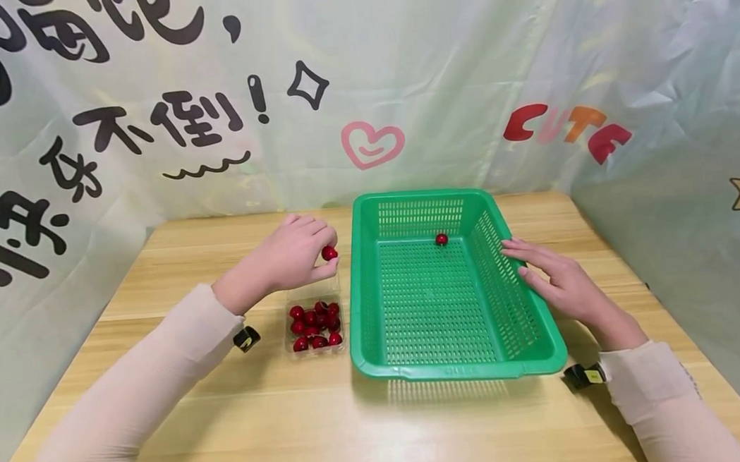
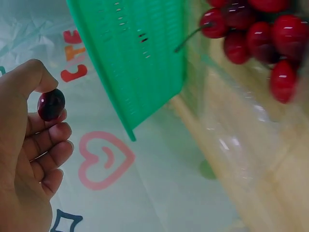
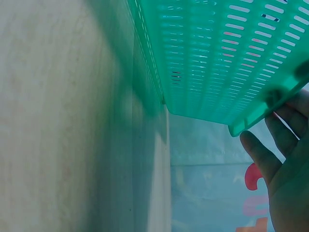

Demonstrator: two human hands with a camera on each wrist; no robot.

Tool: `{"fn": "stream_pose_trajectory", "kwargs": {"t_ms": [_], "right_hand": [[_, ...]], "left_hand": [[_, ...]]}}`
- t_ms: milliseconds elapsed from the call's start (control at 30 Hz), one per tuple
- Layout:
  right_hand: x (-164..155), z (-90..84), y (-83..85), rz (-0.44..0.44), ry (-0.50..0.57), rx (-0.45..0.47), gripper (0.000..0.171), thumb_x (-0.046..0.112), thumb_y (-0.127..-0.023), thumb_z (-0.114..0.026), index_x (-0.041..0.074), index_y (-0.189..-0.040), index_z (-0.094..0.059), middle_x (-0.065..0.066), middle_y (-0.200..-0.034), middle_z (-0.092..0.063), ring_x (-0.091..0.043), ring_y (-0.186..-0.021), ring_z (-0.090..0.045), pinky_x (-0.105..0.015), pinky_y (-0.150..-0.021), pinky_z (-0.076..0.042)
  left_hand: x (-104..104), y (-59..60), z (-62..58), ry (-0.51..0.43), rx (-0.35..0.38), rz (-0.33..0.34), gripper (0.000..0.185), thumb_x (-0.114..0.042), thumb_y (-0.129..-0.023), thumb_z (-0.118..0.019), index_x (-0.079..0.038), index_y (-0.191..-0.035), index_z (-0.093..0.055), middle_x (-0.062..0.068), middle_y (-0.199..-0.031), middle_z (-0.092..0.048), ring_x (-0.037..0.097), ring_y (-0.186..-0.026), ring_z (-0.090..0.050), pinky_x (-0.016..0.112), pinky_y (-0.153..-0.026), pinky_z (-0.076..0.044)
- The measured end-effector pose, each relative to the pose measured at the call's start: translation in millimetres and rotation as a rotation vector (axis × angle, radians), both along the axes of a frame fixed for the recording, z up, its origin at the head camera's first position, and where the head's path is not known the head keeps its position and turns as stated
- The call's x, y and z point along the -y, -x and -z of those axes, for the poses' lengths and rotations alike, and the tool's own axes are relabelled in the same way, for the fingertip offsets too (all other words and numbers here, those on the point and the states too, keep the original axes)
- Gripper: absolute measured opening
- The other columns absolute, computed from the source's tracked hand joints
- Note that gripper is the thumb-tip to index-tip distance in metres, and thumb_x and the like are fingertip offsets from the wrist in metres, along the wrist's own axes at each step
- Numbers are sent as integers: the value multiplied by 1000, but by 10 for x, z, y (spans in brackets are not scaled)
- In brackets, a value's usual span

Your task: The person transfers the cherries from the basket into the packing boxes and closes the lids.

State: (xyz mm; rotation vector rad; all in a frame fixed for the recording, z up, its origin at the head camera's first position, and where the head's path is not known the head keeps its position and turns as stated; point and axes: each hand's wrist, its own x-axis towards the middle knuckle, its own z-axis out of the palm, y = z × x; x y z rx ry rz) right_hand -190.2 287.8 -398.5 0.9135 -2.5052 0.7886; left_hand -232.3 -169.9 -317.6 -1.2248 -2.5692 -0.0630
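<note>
My left hand point(image 1: 291, 253) is raised over the back of a clear plastic box point(image 1: 286, 343), pinching a dark red cherry point(image 2: 51, 105) between thumb and fingers. Several more cherries point(image 1: 310, 319) lie in that box; one shows a stem in the left wrist view. Just right of it stands a green plastic basket point(image 1: 461, 372) with slotted walls. A single cherry point(image 1: 442, 239) sits inside, by the far wall. My right hand point(image 1: 560, 283) rests on the basket's right rim with fingers extended; in the right wrist view its thumb point(image 3: 258, 152) is beside the rim's outer edge.
Both stand on a wooden table point(image 1: 262, 435). A printed cloth point(image 1: 450, 78) with lettering and a pink heart hangs close behind the table and at its sides. Small black devices point(image 1: 246, 338) show at both wrists.
</note>
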Motion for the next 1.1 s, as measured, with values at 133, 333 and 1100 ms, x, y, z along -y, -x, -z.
{"fn": "stream_pose_trajectory", "kwargs": {"t_ms": [133, 333, 1100], "right_hand": [[-1, 0, 10, -1, 0, -4, 43, 2, -93, -61, 9, -135, -58, -9, -144, -50, -13, -140, -34, -13, -107, -21], [1, -4, 10, 2, 6, 4, 44, 2, -93, -62, 11, -135, -58, -8, -144, -50, -13, -140, -35, -13, -107, -21], [-8, 9, 10, -1, 10, 2, 44, 1, -92, -62, 10, -135, -58, -9, -143, -51, -14, -140, -35, -13, -107, -21]], "left_hand": [[117, -85, 81, 21, 11, -9, 18, -29, -87, -63, -13, -86, -55, -6, -78, -49, 18, -76, -46, 39, -75, -32], [255, -184, 241, 74, 25, -38, 19, -33, -89, -61, -15, -85, -55, -7, -76, -49, 16, -73, -47, 38, -75, -35], [252, -352, 789, 209, 78, 57, 37, -46, -94, -58, -11, -91, -68, 1, -85, -67, 21, -82, -64, 42, -79, -51]]}}
